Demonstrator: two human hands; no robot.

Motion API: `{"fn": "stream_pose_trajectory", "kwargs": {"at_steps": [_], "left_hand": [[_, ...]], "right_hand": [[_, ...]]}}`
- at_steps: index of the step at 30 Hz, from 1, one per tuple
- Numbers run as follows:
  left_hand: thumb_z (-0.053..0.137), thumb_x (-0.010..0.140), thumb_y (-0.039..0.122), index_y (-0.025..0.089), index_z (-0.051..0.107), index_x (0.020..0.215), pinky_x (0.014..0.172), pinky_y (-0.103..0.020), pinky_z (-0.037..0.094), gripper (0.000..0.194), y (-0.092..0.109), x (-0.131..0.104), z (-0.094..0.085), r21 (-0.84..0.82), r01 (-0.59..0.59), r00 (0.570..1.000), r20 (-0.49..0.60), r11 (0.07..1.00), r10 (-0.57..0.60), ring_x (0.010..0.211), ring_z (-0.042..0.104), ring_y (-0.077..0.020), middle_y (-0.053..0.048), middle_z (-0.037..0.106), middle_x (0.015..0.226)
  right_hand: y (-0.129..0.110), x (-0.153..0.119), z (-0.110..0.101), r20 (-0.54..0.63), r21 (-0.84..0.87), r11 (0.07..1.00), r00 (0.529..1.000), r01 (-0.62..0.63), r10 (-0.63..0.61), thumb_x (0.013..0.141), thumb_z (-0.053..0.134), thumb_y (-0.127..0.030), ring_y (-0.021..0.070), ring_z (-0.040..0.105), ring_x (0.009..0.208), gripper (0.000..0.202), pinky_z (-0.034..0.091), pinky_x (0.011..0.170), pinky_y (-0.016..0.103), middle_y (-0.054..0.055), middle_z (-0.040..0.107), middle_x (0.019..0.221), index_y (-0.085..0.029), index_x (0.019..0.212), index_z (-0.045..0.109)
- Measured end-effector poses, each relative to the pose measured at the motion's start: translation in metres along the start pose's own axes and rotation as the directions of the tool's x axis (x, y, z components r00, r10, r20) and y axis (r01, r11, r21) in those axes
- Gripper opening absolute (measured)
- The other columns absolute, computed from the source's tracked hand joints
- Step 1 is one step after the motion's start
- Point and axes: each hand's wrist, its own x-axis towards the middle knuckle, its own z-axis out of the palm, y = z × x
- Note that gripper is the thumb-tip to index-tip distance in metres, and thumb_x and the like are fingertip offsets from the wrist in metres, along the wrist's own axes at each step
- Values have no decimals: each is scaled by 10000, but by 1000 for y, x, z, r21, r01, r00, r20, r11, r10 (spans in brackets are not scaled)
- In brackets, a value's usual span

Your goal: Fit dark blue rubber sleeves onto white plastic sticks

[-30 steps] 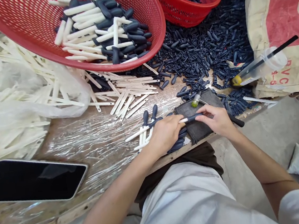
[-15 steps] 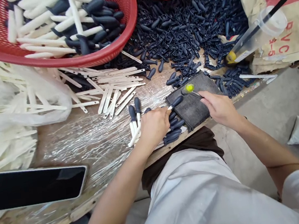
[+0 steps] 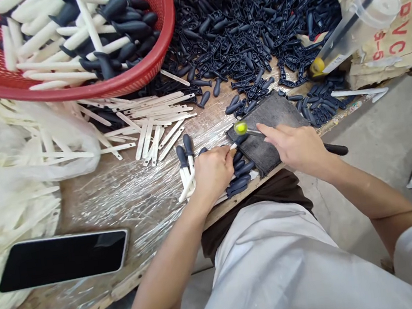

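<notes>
My left hand (image 3: 213, 171) is closed on a white strip with a dark blue handle (image 3: 240, 139), whose dark end rests on the black pad (image 3: 290, 110). In my right hand (image 3: 296, 146) is a hammer (image 3: 240, 128) with a yellow-green head and thin metal shaft. Its black grip sticks out behind the hand. The hammer head is over or against the dark handle; whether they touch I cannot tell. Beside and under my left hand lie several dark-handled white strips (image 3: 184, 169), and more dark handles (image 3: 243, 169) sit by the pad.
A red basket (image 3: 138, 83) holds more such pieces. Loose white strips (image 3: 152, 138) lie below it. Dark handle parts (image 3: 237, 37) are heaped at the back. A clear cup (image 3: 342, 42) leans by a paper sack (image 3: 401, 43). A phone (image 3: 65, 260) lies at left.
The hammer has moved left toward the dark handle's end, and its black grip now shows behind my right hand. My left hand keeps its hold. The view has shifted slightly.
</notes>
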Motion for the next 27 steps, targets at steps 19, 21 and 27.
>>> {"fn": "stream_pose_trajectory", "kwargs": {"at_steps": [19,21,27], "left_hand": [[505,949,274,165,734,860,740,-312,454,269,1,-2,1,-31,-6,999,-33,1000,5,825,688,-224,-95,754,881],[518,942,269,162,730,864,761,-311,463,250,1,-3,3,-38,-5,999,-48,999,3,854,689,-226,-92,751,899],[565,906,249,168,713,856,734,-318,457,176,5,-3,-2,-38,18,999,-42,999,-20,855,678,-242,-97,738,926]], "right_hand": [[0,-6,3,31,-45,996,997,-71,72,1039,301,-321,202,692,879,474,440,684,266,104,739,1083,-224,1460,495],[6,-5,4,32,-44,994,995,-96,97,1029,328,-336,214,689,865,463,442,686,275,103,744,1067,-229,1434,524],[31,6,21,-231,-32,974,950,-224,211,1021,333,-360,222,634,807,464,407,669,306,100,713,949,-211,1384,581]]}}
